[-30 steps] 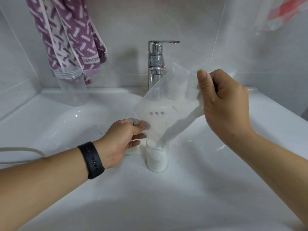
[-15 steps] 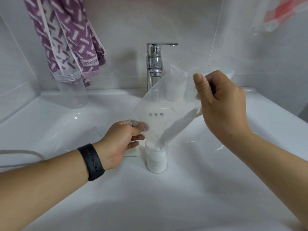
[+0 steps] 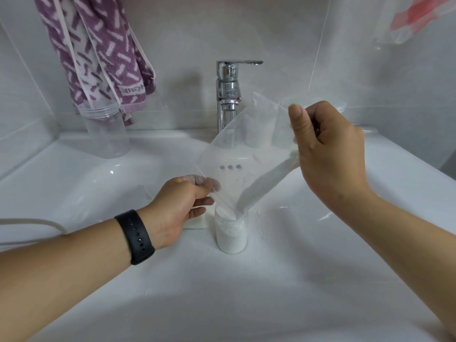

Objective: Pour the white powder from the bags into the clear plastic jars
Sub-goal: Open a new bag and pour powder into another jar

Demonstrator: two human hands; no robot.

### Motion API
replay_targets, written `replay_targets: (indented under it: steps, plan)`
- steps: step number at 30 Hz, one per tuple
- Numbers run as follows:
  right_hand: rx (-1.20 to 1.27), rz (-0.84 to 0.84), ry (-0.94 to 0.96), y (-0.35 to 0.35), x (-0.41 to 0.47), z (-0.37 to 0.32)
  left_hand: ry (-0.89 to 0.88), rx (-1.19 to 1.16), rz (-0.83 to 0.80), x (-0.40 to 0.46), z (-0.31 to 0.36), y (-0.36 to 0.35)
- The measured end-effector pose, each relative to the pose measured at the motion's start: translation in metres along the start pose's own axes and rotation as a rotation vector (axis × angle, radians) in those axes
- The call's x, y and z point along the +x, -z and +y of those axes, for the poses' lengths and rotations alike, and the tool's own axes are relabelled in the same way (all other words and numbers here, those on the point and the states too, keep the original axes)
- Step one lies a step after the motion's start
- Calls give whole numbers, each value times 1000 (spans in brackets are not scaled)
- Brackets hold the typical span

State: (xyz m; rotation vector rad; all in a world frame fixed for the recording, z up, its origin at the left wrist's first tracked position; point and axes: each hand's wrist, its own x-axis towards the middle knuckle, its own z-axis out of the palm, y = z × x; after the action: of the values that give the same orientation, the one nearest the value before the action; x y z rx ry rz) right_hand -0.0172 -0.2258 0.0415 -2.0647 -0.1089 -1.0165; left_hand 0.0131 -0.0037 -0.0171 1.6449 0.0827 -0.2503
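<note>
Towel, purple w/ white dashes, is hung at 10 o'clock; an empty clear jar is stood upright on the sink ledge beneath it. A pale cord is seen at 9 o'clock. L hand, black wristband on wrist, is closed in a pinch on the lower-left edge of the clear bag, just left of centre. A white item behind the L hand is mostly hidden; type not determined. Chrome tap is noted at 12 o'clock. Small clear jar, approx. full of white powder, is stood upright at centre; the bag's lowest corner is set at its mouth, powder banked along the bag's lower-right edge. Specks are scattered on the sink at the jar's 3 o'clock. R hand is closed on the bag's upper-right edge, thumb in front. Red-white plastic is hung at 1 o'clock.
</note>
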Motion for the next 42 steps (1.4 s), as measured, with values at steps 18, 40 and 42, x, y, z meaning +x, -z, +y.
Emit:
replay_targets:
  steps: [18,40,42]
  plan:
    - [-17,0,11,3,3,2,3,-1,7,1,-2,1]
    - [-23,19,14,3,4,2,2,-10,-5,1,-2,0]
    - [-24,24,17,2,4,2,-1,-13,-7,2,-2,0]
